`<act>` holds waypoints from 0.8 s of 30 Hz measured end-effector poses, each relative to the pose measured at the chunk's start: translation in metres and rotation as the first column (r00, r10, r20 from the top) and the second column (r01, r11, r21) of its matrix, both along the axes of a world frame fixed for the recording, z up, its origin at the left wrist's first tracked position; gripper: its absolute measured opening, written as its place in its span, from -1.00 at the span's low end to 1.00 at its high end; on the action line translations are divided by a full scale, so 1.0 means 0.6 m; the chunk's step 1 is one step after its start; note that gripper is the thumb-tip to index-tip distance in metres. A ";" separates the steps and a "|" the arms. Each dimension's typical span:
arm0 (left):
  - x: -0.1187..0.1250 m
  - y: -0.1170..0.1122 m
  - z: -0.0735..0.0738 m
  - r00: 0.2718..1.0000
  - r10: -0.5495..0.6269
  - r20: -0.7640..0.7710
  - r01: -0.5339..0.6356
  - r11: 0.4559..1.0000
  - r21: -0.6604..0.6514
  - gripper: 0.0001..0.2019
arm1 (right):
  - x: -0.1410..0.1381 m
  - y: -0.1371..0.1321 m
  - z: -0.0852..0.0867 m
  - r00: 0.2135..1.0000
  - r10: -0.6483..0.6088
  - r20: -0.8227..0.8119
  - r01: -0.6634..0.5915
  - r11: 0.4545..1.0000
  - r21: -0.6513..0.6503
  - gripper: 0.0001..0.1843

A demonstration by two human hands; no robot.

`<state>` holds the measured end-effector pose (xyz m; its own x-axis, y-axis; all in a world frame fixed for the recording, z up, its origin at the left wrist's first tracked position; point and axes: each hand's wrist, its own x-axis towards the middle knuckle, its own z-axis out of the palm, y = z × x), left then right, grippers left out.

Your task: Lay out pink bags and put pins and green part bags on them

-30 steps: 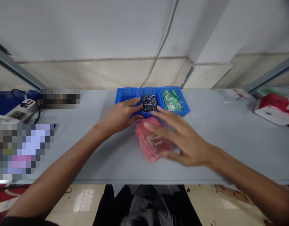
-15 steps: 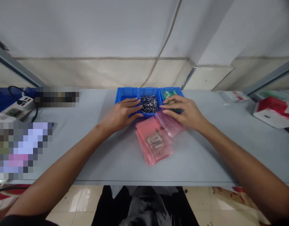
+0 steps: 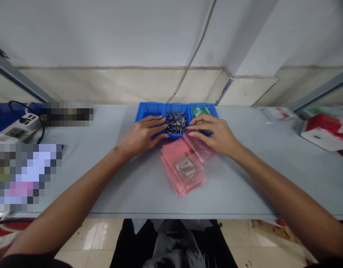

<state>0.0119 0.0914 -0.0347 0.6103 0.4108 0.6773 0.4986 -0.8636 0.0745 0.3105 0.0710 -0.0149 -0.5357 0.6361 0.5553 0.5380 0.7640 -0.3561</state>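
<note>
Three joined blue bins stand at the back of the table. Across the front of the left bin (image 3: 151,108) lies my left hand (image 3: 145,134), fingers stretched out and thumb apart, holding nothing I can see. Small metal screw-like pieces fill the middle bin (image 3: 176,123). My right hand (image 3: 216,134) hangs over the front of the right bin (image 3: 212,109), which holds green plastic bags (image 3: 200,111). Its fingers are extended, thumb near the top of a pink zip bag (image 3: 171,150). Metal pieces (image 3: 185,168) show in that bag, which rests on more pink bags (image 3: 180,190).
A power strip (image 3: 22,126) with black cables sits at the far left. Blurred-out items lie along the left side. To the right are a white box with red wrapping (image 3: 324,136) and a clear packet (image 3: 279,113). The table's front edge (image 3: 171,215) runs below the bags.
My right hand has shifted slightly left, toward the middle bin. My left hand stays nearly where it was, and the bags have barely moved.
</note>
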 end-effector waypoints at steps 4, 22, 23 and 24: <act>0.003 0.002 -0.003 1.000 -0.009 0.026 0.008 1.000 0.029 -0.74 | -0.004 0.000 0.005 1.000 0.027 0.004 -0.027 1.000 0.002 -0.80; 0.010 -0.044 0.042 0.991 0.016 0.129 -0.002 0.994 -0.108 -0.74 | -0.013 -0.031 0.017 0.999 0.030 -0.025 -0.028 0.996 0.081 -0.84; 0.012 -0.062 0.055 0.983 0.036 0.180 -0.008 0.988 -0.153 -0.78 | -0.014 -0.036 0.027 0.999 0.036 -0.026 -0.034 0.997 0.073 -0.83; 0.015 -0.080 0.066 0.974 0.055 0.221 -0.010 0.980 -0.201 -0.82 | -0.015 -0.040 0.040 0.999 0.037 -0.017 -0.036 0.998 0.059 -0.83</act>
